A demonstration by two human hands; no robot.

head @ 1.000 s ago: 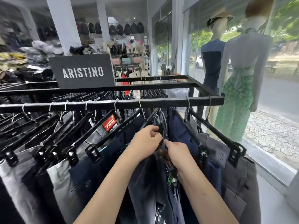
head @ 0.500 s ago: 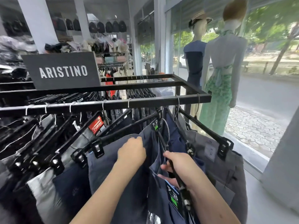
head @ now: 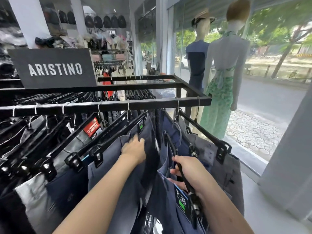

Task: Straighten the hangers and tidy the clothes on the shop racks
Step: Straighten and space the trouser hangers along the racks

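**Two hands at the trouser rack**

The left hand [head: 134,152] lies palm down on a pair of blue-grey trousers [head: 116,176]. Its fingers are blurred, so I cannot tell whether they grip the cloth or only press it. Just to its right, the right hand [head: 187,173] has thumb and fingers curled round the bar of one black hanger [head: 170,143], which slopes up and away from that hand toward the rack rail [head: 152,104] above both hands.

A pair of navy trousers [head: 166,205] hangs from that hanger, and one label [head: 181,201] (black, with a green patch) sits just below the right hand. A third pair, grey trousers [head: 226,173], hangs to the right of the right hand on its own clip hanger.

Left of the left hand runs a crowded row of dark garments, one carrying a red tag [head: 92,128]. Beyond the hands and to the left stands one dark sign [head: 54,69]. Well beyond the right hand, two mannequins stand at the window: one in a navy top [head: 197,61], one in a green skirt [head: 219,102].
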